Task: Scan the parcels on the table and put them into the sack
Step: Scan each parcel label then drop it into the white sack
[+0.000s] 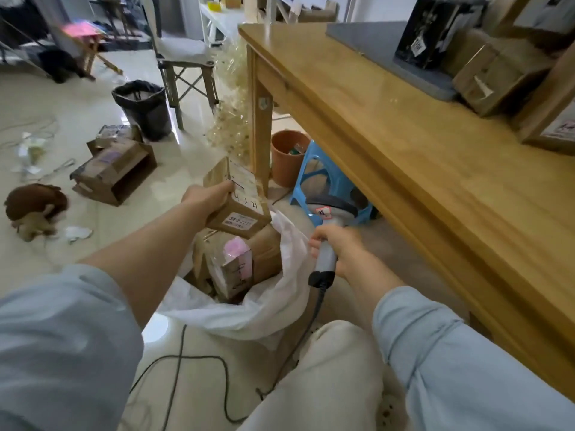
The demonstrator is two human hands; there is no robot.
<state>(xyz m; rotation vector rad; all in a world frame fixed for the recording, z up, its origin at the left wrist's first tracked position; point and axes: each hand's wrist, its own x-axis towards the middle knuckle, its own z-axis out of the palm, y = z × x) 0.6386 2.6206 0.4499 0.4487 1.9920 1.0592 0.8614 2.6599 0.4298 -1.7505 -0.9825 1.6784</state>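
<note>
My left hand grips a brown cardboard parcel with white labels, held tilted just above the open mouth of the white sack on the floor. Inside the sack lie other cardboard parcels, one with a pink patch. My right hand grips the handle of a grey barcode scanner, whose dark head points toward the held parcel; its fingers also touch the sack's rim. On the wooden table at the right stand a brown box and a black box.
The scanner's black cable loops over the floor by my knee. Under the table sit a blue stool and an orange bucket. Opened cartons, a black bin, a folding chair and a brown plush toy lie on the floor to the left.
</note>
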